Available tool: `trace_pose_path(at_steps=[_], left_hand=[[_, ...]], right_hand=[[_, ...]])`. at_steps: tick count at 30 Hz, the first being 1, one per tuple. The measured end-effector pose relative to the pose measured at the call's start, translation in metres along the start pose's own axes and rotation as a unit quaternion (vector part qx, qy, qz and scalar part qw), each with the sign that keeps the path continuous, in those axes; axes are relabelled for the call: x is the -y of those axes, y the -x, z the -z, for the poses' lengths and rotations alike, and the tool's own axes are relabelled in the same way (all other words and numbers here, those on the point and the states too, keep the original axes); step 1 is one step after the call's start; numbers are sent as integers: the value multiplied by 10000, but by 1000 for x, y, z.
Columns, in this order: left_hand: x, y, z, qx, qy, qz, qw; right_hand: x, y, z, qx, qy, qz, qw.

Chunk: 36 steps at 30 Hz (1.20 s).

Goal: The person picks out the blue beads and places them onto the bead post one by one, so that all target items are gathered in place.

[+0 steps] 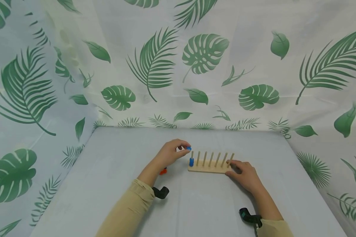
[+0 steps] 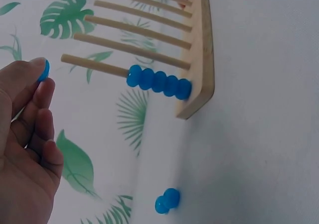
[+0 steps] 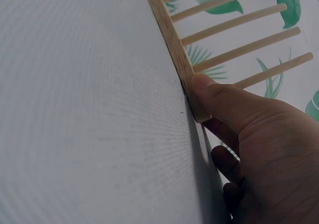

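Observation:
Between thumb and fingertips my left hand (image 1: 169,154) pinches a blue bead (image 2: 45,70), held just left of the leftmost peg's top and apart from it. The wooden peg rack (image 1: 207,169) stands on the table with a row of upright pegs. Several blue beads (image 2: 158,82) are stacked on the lower part of that leftmost peg; the other pegs I see are bare. At the rack's right end, my right hand (image 1: 245,175) grips the base, thumb on the near edge. The fingers behind the base are partly hidden.
Orange-red beads (image 1: 163,171) lie on the white table (image 1: 195,204), partly behind my left forearm. In the left wrist view, two loose blue beads (image 2: 167,201) rest near the rack. A leaf-patterned curtain (image 1: 166,98) hangs at the table's back and sides.

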State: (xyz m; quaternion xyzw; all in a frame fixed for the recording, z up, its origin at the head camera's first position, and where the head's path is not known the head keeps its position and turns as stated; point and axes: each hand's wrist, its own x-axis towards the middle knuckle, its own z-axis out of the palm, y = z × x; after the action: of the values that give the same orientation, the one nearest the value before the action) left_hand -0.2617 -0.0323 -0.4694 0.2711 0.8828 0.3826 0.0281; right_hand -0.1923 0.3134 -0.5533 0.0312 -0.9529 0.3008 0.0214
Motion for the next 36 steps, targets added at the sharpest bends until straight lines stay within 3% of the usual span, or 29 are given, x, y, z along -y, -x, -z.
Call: trace_pose_path(at_steps=[10,24,30,36], left_hand=[[-3,-2,-9,213,162,53,9996],[-7,-2,-10,260,103,139,9995],[-2,0,-17,288,341,309,9985],[7,-2,-25,218,295,245,9990]], right_hand=[[-1,0,-1,-26,15,23,10000],[0,0,-1,-16,46,22,10000],[1,0,0,11,65,-5,10000],[2,0,1,29,39,-22,10000]])
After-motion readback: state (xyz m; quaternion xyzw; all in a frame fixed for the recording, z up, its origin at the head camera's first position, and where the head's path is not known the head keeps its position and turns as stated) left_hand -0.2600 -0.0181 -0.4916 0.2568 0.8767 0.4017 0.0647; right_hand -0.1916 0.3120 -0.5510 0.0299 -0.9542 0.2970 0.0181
